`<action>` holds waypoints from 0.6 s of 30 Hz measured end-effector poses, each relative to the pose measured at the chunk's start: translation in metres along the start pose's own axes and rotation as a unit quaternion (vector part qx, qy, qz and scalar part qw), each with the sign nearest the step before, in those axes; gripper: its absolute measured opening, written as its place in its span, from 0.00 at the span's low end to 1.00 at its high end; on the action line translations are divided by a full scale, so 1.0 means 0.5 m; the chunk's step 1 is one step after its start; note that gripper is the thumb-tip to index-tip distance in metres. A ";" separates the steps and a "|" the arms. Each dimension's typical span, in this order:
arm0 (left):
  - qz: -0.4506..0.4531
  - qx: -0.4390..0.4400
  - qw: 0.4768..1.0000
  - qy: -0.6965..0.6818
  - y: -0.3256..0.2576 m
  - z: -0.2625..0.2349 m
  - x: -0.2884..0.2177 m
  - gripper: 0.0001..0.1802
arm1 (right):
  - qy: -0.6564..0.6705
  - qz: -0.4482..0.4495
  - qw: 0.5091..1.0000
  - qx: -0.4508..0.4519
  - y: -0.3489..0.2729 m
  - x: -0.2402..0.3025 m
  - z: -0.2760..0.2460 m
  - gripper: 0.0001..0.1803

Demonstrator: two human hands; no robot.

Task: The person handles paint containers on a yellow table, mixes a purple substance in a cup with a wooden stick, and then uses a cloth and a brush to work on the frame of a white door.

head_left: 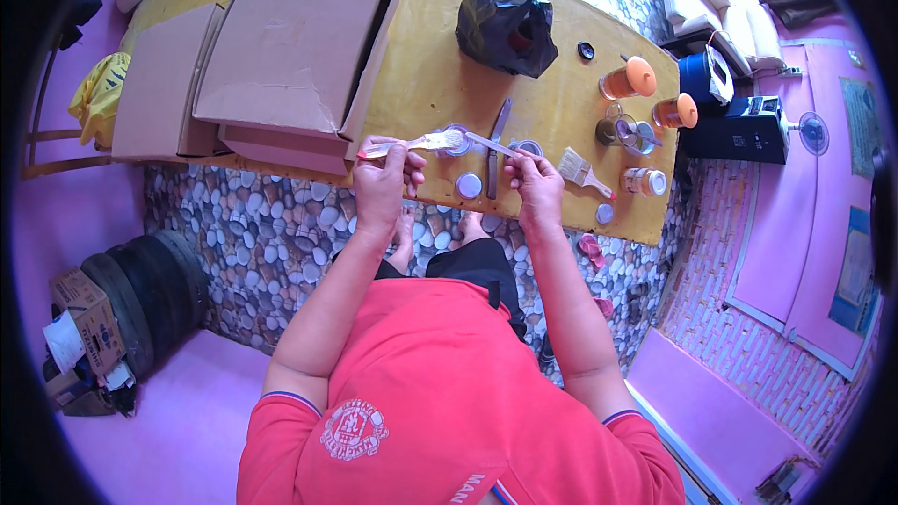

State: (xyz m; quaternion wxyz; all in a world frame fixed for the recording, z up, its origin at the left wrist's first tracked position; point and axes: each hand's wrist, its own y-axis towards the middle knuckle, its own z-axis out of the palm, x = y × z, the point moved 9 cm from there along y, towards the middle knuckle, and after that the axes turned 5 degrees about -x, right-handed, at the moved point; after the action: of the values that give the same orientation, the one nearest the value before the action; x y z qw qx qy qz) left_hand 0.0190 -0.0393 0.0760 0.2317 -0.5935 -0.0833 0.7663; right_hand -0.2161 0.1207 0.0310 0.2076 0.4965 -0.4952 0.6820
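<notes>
My left hand [385, 180] is closed around the handle of a paintbrush [426, 142], whose pale bristles point to the right. In my right hand [538, 189] is a thin light-coloured stick [488, 143], pinched by one end. Its far tip meets or nearly meets the bristles; I cannot tell if they touch. Below the bristles, partly covered, is a small round container [456, 151]. Between my hands a white-topped small tub [469, 186] stands beside a long dark flat blade [499, 136]. A second round container [529, 147] lies just behind my right hand.
Another paintbrush [584, 173] lies right of my right hand, near a lidded jar [644, 181] and orange-lidded glasses [629, 80]. Cardboard boxes [290, 47] cover the left of the yellow table [421, 47]. A black plastic bag [508, 26] sits at the back.
</notes>
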 end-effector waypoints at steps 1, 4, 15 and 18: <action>0.001 0.002 1.000 -0.005 0.002 -0.001 0.001 0.05 | 0.030 0.031 0.999 -0.005 -0.001 -0.005 -0.005 0.10; -0.008 0.000 1.000 -0.006 0.000 0.000 0.002 0.05 | 0.067 0.068 0.995 -0.022 -0.001 -0.003 -0.035 0.10; -0.014 0.014 1.000 -0.006 0.005 0.010 0.012 0.04 | -0.057 -0.081 0.989 -0.108 0.011 0.076 -0.214 0.11; -0.012 0.016 1.000 -0.004 0.007 0.012 0.012 0.04 | -0.198 -0.150 0.960 -0.128 0.000 0.104 -0.195 0.09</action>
State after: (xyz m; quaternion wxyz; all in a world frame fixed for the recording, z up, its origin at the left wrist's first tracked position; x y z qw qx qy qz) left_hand 0.0113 -0.0388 0.0712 0.2503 -0.5857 -0.0792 0.7669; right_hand -0.2838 0.1960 0.0751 0.2669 0.6594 -0.5295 0.4622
